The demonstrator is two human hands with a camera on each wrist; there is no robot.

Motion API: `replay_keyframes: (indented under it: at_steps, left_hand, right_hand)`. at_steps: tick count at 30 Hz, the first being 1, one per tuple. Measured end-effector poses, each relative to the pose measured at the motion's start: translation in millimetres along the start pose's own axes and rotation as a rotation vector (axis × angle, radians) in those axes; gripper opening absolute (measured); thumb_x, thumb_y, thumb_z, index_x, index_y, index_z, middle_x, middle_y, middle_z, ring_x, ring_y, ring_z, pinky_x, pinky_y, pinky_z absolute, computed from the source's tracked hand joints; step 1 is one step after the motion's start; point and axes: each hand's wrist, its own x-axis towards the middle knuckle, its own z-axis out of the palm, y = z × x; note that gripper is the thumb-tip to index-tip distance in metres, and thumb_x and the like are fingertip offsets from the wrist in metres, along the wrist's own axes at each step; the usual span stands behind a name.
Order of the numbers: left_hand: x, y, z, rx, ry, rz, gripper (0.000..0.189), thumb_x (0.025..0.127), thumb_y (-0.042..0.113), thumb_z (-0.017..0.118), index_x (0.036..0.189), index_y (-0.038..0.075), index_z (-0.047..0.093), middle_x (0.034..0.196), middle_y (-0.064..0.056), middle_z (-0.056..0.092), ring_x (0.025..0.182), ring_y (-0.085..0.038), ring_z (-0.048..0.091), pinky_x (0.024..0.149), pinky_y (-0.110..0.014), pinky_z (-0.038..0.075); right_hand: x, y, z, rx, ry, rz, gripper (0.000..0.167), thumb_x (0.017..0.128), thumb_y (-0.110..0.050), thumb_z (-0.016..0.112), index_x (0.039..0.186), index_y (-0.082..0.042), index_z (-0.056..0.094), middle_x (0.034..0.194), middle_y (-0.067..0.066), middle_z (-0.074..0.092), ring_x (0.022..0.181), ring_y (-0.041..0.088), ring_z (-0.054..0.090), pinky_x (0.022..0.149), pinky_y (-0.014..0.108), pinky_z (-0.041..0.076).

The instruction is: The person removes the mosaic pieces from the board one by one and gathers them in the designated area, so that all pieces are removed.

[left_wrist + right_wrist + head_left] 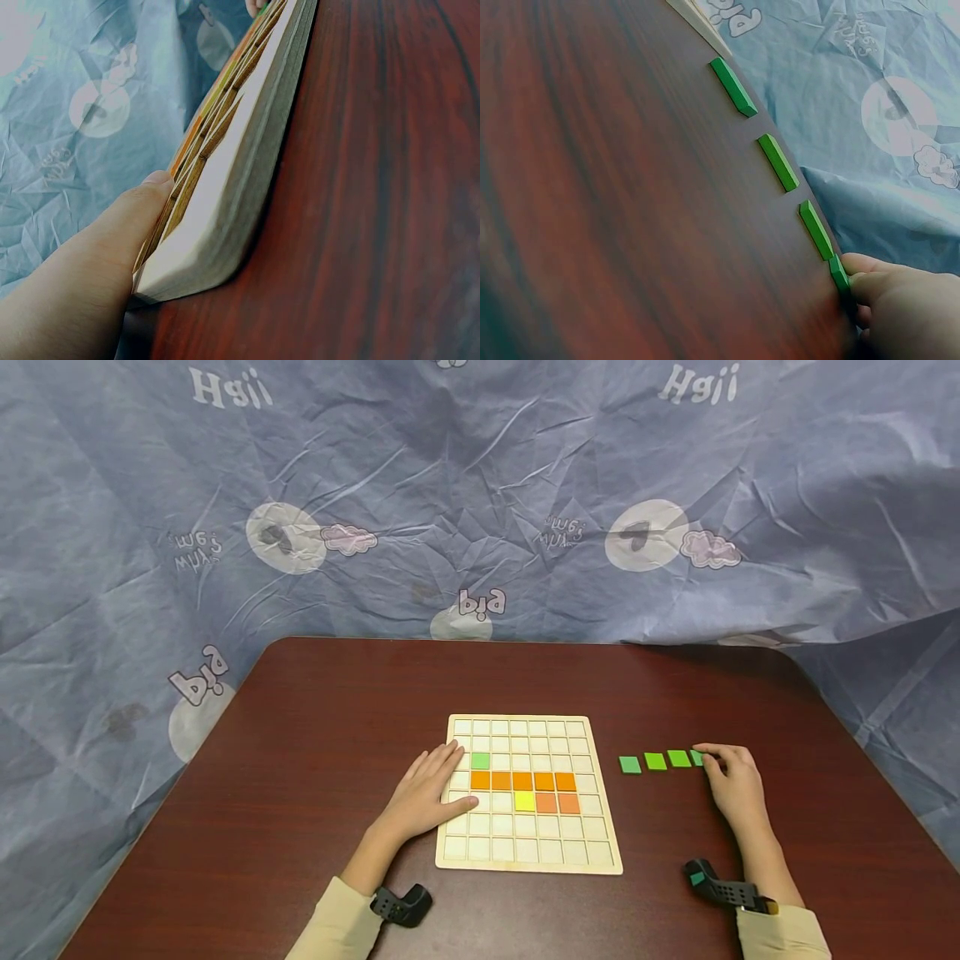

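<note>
My left hand (423,793) lies with fingers spread over the left edge of a pale wooden grid board (528,866). In the left wrist view its thumb (142,202) rests on the board's rim. Far to the right, my right hand (738,785) pinches a small green square tile (838,275) between thumb and finger, at the right end of a row of green tiles. That tile is partly hidden by the fingers. The other three, a blue-green tile (630,765) and two brighter green tiles (656,762), lie flat on the table.
On the board are a light green tile (480,761), a row of several orange tiles (522,781), a yellow tile (524,802) and two salmon tiles (568,803). The dark red-brown table (337,718) ends at a printed blue-grey cloth (420,527) behind it.
</note>
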Motion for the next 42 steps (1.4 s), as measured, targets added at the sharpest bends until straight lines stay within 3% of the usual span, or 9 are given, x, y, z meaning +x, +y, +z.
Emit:
replay_keyframes:
  at_steps: [14, 42]
  left_hand:
    - [0.1, -1.2, 0.8, 0.014, -0.001, 0.005, 0.083, 0.081, 0.064, 0.045, 0.146, 0.018, 0.021, 0.153, 0.002, 0.018, 0.141, -0.015, 0.016, 0.116, -0.038, 0.010]
    - [0.1, -0.2, -0.3, 0.002, -0.005, -0.001, 0.083, 0.082, 0.063, 0.046, 0.146, 0.018, 0.021, 0.153, 0.002, 0.018, 0.141, -0.015, 0.016, 0.116, -0.038, 0.010]
  right_hand:
    - [-0.1, -0.2, -0.6, 0.027, -0.018, 0.048, 0.037, 0.097, -0.022, 0.037, 0.120, 0.000, 0.055, 0.121, 0.025, 0.041, 0.103, 0.039, 0.043, 0.076, 0.051, 0.037]
    - [-1.2, -3.6, -1.6, 0.032, -0.016, 0.060, 0.037, 0.097, -0.022, 0.037, 0.120, 0.000, 0.055, 0.121, 0.026, 0.041, 0.100, 0.038, 0.044, 0.073, 0.048, 0.037]
